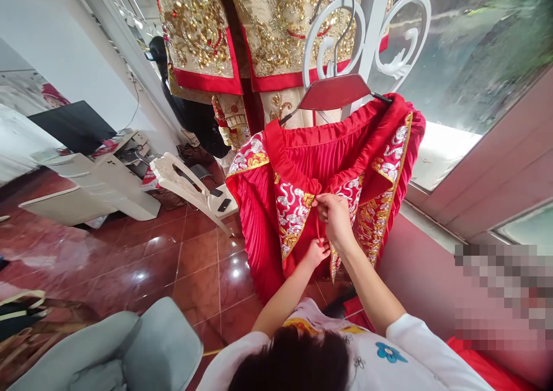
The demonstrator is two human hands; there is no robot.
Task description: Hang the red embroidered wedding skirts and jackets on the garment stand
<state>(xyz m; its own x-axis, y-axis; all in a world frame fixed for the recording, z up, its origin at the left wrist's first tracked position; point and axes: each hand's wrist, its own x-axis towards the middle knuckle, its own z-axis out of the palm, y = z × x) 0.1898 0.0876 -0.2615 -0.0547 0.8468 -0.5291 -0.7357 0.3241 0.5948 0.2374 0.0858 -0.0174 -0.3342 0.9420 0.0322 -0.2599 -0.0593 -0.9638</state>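
A red pleated skirt (380, 132) with silver and gold embroidered panels hangs by its waistband from a red hanger (334, 94) with a metal hook. Its waistband dips open at the front. There my right hand (337, 215) is closed in a pinch at the waistband's edge, by the top of a thin red cord (318, 230). Lower down, my left hand (317, 254) has its fingers curled around the cord's lower part. The cord runs between both hands. My right hand partly covers one embroidered panel.
Gold-sequined garments (276, 28) with red hems hang behind the skirt, beside a white scrolled metal frame (369, 28). A white chair (194, 192) carries two dark phone-like objects. A grey armchair (162, 339) stands at lower left, a desk with a monitor (71, 126) farther back. Windows are at right.
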